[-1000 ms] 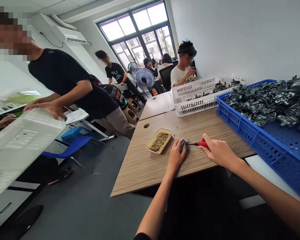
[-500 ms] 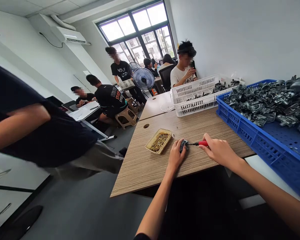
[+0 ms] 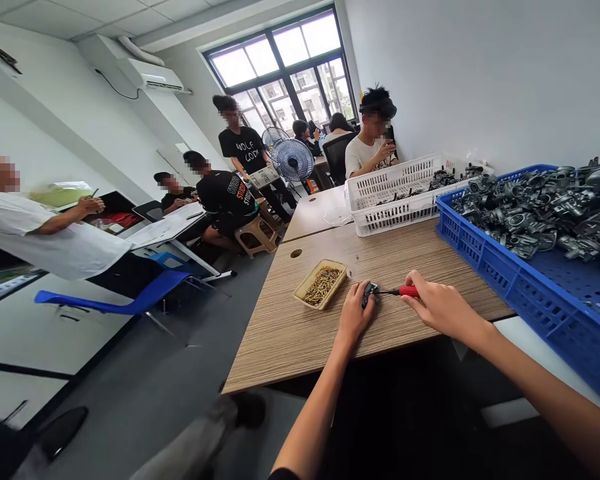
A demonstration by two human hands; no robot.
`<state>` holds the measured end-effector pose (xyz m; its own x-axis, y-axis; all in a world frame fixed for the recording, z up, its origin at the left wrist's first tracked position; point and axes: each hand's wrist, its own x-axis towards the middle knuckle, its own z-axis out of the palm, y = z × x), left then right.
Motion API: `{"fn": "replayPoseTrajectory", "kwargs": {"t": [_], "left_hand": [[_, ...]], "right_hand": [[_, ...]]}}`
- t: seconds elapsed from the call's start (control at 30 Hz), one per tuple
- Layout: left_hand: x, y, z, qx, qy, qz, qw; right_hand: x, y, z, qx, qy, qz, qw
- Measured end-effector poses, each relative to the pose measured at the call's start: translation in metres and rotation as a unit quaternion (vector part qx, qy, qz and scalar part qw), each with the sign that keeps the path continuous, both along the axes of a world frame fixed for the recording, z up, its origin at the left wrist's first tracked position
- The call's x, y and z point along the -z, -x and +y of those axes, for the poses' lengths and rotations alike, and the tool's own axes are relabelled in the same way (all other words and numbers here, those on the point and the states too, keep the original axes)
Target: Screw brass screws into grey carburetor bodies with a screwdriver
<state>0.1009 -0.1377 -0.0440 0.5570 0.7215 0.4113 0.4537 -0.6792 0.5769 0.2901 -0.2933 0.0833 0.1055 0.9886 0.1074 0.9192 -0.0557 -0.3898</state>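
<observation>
My left hand is closed round a small dark grey metal part, pressing it against the wood-grain table. The part looks like one of the carburetor bodies in the blue crate, though fingers cover much of it. In my right hand is a screwdriver with a red handle, held level, its dark shaft pointing left. The tip meets the part's right side; the exact contact point is too small to make out. Left of my hands sits a cream tray holding many small brass-coloured pieces.
A blue crate heaped with grey metal castings stands at the right. Behind the table's middle is a white basket with dark parts. Co-workers sit and stand further back, near a fan. A blue chair is at left.
The person in dark clothing passing on the left has moved mostly out of view, revealing a person in white and the blue chair. My hands keep the same hold; the view has shifted slightly.
</observation>
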Motion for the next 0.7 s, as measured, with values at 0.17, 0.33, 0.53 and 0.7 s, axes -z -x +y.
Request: {"fn": "replayPoseTrajectory", "kwargs": {"t": [0.17, 0.33, 0.53, 0.7], "left_hand": [[0.0002, -0.0006, 0.0003, 0.001, -0.006, 0.0, 1.0], [0.0006, -0.0007, 0.0008, 0.0, -0.014, 0.002, 1.0], [0.0001, -0.001, 0.0007, 0.0, -0.017, -0.002, 1.0], [0.0014, -0.0009, 0.0011, -0.002, -0.014, -0.002, 1.0]], "right_hand": [[0.0038, -0.0001, 0.0002, -0.019, -0.009, 0.003, 1.0], [0.006, 0.0006, 0.0028, 0.033, 0.011, -0.064, 0.997], [0.0076, -0.0021, 0.0008, -0.032, -0.032, 0.027, 0.999], [0.0069, 0.0017, 0.0027, 0.017, -0.005, -0.04, 0.999]]}}
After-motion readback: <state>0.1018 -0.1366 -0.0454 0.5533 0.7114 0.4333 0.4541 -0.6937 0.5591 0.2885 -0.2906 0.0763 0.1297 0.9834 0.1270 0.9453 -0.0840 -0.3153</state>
